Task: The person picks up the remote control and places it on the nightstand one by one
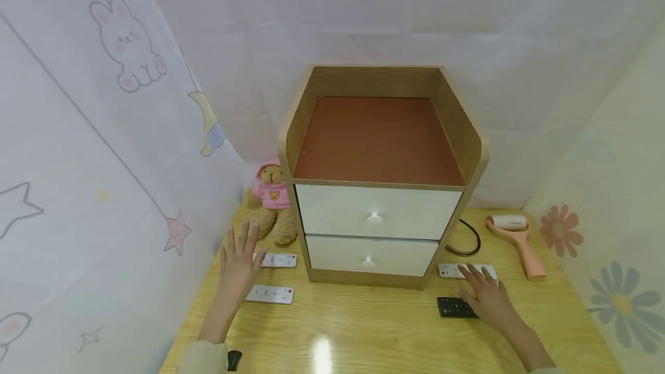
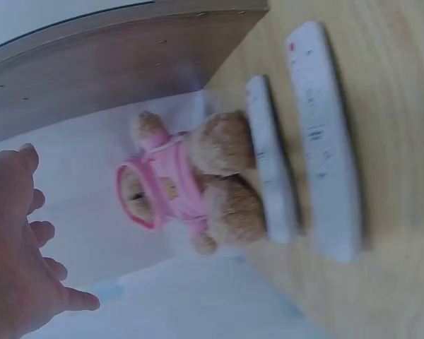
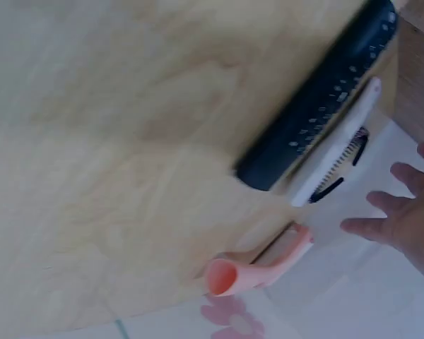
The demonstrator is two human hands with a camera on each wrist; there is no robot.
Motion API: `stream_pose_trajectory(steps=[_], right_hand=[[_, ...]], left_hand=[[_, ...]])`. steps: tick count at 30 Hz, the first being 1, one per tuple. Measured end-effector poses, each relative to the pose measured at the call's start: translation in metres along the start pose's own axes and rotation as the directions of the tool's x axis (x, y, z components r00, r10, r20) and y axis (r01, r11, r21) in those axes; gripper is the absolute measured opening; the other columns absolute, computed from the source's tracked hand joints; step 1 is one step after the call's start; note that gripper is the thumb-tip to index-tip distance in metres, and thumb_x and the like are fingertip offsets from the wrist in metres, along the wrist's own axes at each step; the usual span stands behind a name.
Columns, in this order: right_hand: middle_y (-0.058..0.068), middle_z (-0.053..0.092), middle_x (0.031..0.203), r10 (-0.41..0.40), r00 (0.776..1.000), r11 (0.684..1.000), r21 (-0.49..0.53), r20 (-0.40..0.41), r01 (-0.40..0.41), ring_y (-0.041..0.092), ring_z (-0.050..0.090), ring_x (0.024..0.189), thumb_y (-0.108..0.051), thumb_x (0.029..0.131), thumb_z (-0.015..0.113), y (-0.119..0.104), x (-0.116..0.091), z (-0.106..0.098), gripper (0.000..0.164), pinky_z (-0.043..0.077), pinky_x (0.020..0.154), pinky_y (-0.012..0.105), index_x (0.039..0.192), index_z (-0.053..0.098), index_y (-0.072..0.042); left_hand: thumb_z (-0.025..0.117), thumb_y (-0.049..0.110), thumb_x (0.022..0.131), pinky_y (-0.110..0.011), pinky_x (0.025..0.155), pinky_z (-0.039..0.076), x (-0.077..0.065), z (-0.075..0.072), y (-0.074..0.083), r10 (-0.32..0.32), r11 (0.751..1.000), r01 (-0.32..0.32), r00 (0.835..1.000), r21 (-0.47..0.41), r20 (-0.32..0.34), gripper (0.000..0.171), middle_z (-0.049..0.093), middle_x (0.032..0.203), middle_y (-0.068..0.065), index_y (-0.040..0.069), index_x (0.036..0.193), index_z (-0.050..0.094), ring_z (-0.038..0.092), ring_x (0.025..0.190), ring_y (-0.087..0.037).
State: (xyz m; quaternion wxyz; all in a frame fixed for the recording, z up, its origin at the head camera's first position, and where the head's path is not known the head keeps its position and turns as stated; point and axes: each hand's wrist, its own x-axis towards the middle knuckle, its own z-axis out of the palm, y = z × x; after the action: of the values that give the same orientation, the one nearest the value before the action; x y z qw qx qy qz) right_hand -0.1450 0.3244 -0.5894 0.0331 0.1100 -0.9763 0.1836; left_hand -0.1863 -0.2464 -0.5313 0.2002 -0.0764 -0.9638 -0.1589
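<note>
My left hand (image 1: 239, 267) is held over the table's left side with fingers spread and nothing in its grasp. Near it lie two white remote controls, the rear one (image 1: 279, 260) and the front one (image 1: 270, 294), each partly covered by the hand in the head view. On the right, my right hand (image 1: 488, 299) hovers with fingers extended, holding nothing. It overlaps a black remote control (image 1: 455, 307) and a white remote control (image 1: 452, 270) in the head view. The right wrist view shows the black remote (image 3: 318, 99) whole, apart from the fingers.
Between the hands stands a wooden cabinet (image 1: 384, 186) with two white drawers, both pushed in. A teddy bear (image 1: 273, 198) in pink sits left of it. To its right are a black coiled cord (image 1: 462, 251) and an orange lint roller (image 1: 521, 241). Printed cloth surrounds the table.
</note>
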Motion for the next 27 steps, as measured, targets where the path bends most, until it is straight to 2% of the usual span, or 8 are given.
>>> stream_pose_trajectory(steps=[7,10,13,15,19,21,24,27], right_hand=[[0.027,0.045,0.140,0.038,0.993,0.999,0.002,0.116,-0.039,0.057,0.037,0.124,-0.052,0.087,0.064,0.019,-0.027,0.008,0.071,0.024,0.086,0.083,0.141,0.048,-0.007],[0.026,0.048,0.138,0.043,0.990,0.999,-0.003,0.135,-0.043,0.056,0.038,0.124,-0.052,0.082,0.069,0.023,-0.033,0.005,0.076,0.025,0.086,0.081,0.140,0.049,-0.008],[0.025,0.049,0.136,0.038,0.987,0.999,0.001,0.155,-0.039,0.057,0.040,0.121,-0.047,0.077,0.076,0.026,-0.037,0.003,0.078,0.027,0.085,0.081,0.138,0.050,-0.007],[0.024,0.051,0.135,0.039,0.985,0.999,0.005,0.169,-0.041,0.056,0.042,0.120,-0.044,0.074,0.079,0.029,-0.039,0.003,0.078,0.029,0.084,0.080,0.138,0.051,-0.008],[0.023,0.053,0.133,0.030,0.982,0.999,0.003,0.188,-0.032,0.053,0.046,0.118,-0.038,0.070,0.083,0.033,-0.043,0.004,0.077,0.032,0.083,0.078,0.135,0.054,-0.007],[0.023,0.054,0.131,0.016,0.983,1.000,-0.006,0.183,-0.015,0.053,0.047,0.117,-0.036,0.069,0.084,0.034,-0.044,0.006,0.076,0.034,0.082,0.077,0.133,0.056,-0.006],[0.023,0.055,0.129,0.006,0.986,1.000,-0.017,0.169,-0.003,0.053,0.046,0.117,-0.030,0.069,0.085,0.035,-0.043,0.009,0.073,0.035,0.082,0.077,0.131,0.057,-0.004],[0.023,0.056,0.128,0.017,0.987,1.000,-0.024,0.157,-0.013,0.052,0.047,0.117,-0.023,0.070,0.084,0.036,-0.042,0.012,0.069,0.035,0.082,0.077,0.131,0.057,-0.004]], left_hand=[[0.051,0.026,0.101,-0.071,0.105,0.019,0.037,-0.054,0.020,0.125,0.986,-0.132,0.990,-0.106,-0.065,0.064,0.013,0.159,-0.015,0.013,0.155,0.019,0.001,0.143,-0.046],[0.048,0.028,0.102,-0.065,0.110,0.016,0.055,-0.083,0.031,0.165,0.966,-0.180,0.982,-0.185,-0.092,0.061,0.015,0.159,-0.016,0.012,0.155,0.020,0.002,0.144,-0.042],[0.046,0.033,0.103,-0.064,0.111,0.016,0.072,-0.110,0.044,0.215,0.932,-0.240,0.970,-0.272,-0.117,0.061,0.016,0.160,-0.012,0.016,0.155,0.020,0.005,0.146,-0.037],[0.043,0.040,0.102,-0.062,0.112,0.016,0.085,-0.125,0.053,0.280,0.894,-0.318,0.947,-0.316,-0.160,0.062,0.018,0.159,-0.011,0.016,0.155,0.020,0.009,0.146,-0.035],[0.039,0.051,0.099,-0.052,0.115,0.019,0.112,-0.146,0.069,0.428,0.789,-0.500,0.865,-0.358,-0.264,0.070,0.022,0.158,-0.013,0.009,0.153,0.023,0.020,0.144,-0.033],[0.041,0.053,0.097,-0.050,0.113,0.026,0.123,-0.154,0.075,0.459,0.748,-0.533,0.846,-0.395,-0.271,0.075,0.021,0.158,-0.011,0.007,0.153,0.023,0.023,0.143,-0.030],[0.050,0.043,0.096,-0.053,0.105,0.038,0.134,-0.164,0.083,0.445,0.721,-0.484,0.872,-0.496,-0.204,0.073,0.017,0.160,-0.004,0.013,0.155,0.018,0.025,0.143,-0.025],[0.059,0.021,0.096,-0.056,0.097,0.044,0.141,-0.176,0.093,0.431,0.685,-0.407,0.895,-0.604,-0.114,0.073,0.015,0.161,-0.003,0.013,0.155,0.016,0.028,0.142,-0.029]])
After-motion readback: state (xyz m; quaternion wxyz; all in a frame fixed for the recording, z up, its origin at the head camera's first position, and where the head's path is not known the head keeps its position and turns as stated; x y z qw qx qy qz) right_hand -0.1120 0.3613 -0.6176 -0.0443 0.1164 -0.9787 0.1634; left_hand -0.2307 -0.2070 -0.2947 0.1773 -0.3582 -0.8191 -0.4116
